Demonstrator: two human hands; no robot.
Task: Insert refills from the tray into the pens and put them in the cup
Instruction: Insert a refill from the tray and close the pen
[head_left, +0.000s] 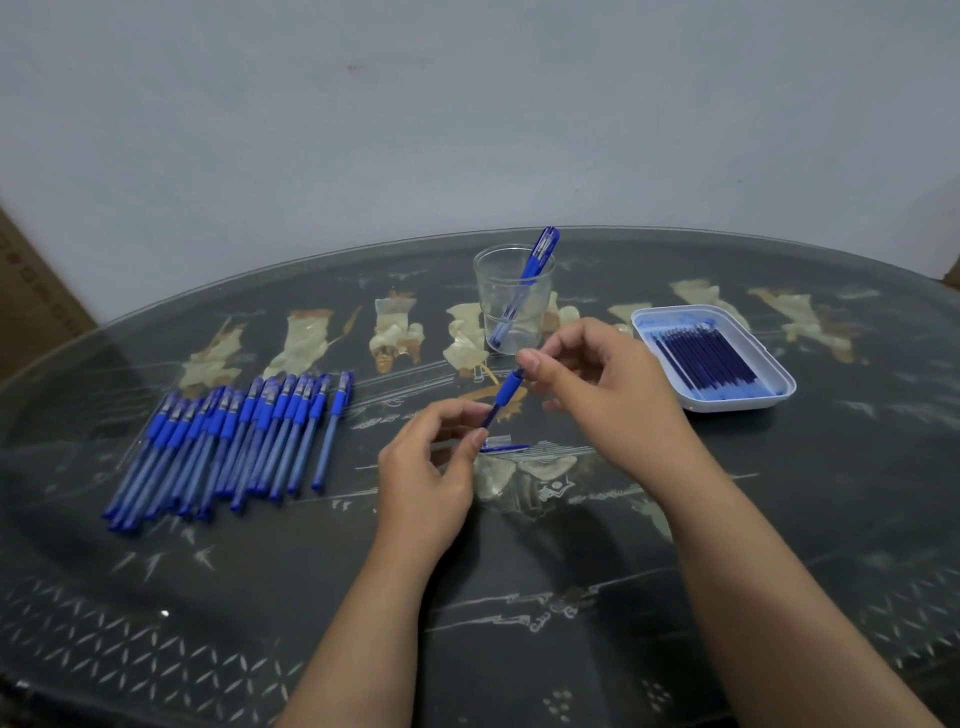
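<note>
A person works at a dark, glass-topped table (571, 597), both hands meeting at its centre on a single blue pen (506, 392) held slantwise just above the surface. The left hand (426, 467) pinches the lower barrel between thumb and curled fingertips; the right hand (602, 384), fingers curled, pinches the tip end just above the rubber grip. A pen cap (506, 448) lies on the glass right under the pen, at 6 o'clock from it. At 12 o'clock from the hands stands a clear plastic cup (514, 301) with one capped pen (540, 254) leaning inside against its rim. At 2 o'clock a white tray (737, 408) holds a tight row of dark blue refills (706, 358). At 9 o'clock a row of blue pens (234, 441) lies side by side, grips toward the wall. A cardboard box (31, 291) shows at the frame's edge, at 10 o'clock.
</note>
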